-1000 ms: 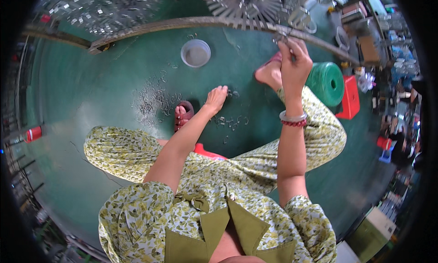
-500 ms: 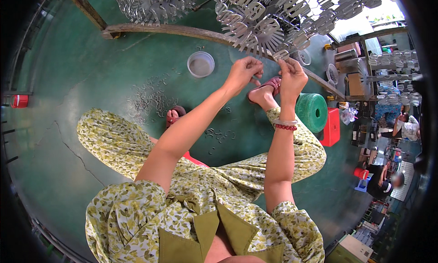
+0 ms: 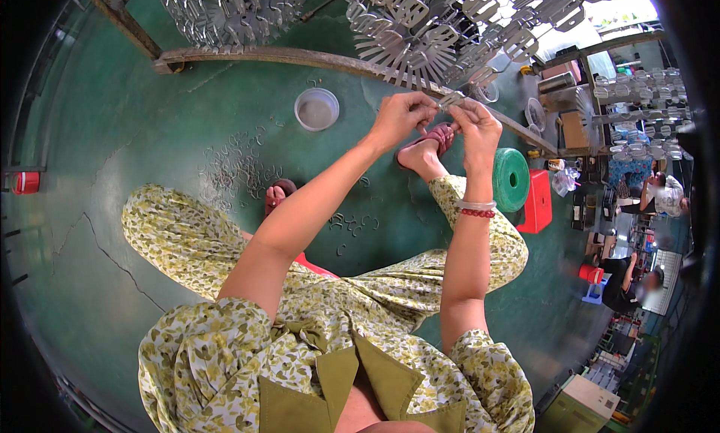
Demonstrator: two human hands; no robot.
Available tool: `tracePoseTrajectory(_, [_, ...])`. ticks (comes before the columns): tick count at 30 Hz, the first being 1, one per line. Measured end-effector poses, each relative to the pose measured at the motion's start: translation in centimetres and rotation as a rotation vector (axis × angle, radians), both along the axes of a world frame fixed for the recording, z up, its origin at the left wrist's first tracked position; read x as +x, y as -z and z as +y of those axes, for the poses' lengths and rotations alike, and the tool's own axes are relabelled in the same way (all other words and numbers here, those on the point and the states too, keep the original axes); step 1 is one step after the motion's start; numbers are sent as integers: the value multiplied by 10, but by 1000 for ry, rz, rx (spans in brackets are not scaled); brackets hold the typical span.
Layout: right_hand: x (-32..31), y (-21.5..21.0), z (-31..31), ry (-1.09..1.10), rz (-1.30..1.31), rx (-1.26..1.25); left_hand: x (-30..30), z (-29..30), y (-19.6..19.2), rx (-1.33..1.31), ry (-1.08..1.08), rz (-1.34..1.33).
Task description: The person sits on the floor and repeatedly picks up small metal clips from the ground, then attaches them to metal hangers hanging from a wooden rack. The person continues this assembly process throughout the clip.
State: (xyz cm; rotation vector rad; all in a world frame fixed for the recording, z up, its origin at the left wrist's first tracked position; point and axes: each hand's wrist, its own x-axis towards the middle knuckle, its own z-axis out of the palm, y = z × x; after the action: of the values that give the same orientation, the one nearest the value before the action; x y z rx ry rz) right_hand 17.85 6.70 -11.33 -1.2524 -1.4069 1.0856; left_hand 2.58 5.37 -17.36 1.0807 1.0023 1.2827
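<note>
Right hand [image 3: 480, 127]: fingertips pinching metal piece [image 3: 451, 100]. Left hand [image 3: 401, 119]: fingers curled beside same piece; cannot tell whether gripping. Piece markings: too small to tell.

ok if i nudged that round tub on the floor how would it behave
The tub looks pale and thin-walled, perhaps plastic, so probably light. Standing upright on smooth-looking floor, it would likely slide rather than roll.
</note>
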Motion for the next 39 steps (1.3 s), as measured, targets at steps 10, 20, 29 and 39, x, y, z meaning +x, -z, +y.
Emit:
tracePoseTrajectory(10, [-6,-38,28,-153,-872,47,15,9,29,-111,52,-278])
tracePoseTrajectory(20, [-18,-24,57,48,-869,92,-12,38,58,-369,62,-965])
tracePoseTrajectory(29, [-26,-17,65,88,-839,126,-9,69,47,-368,96,-707])
tracePoseTrajectory(39, [-28,-22,67,82,-860,79,-2,69,37,-381,-45,-610])
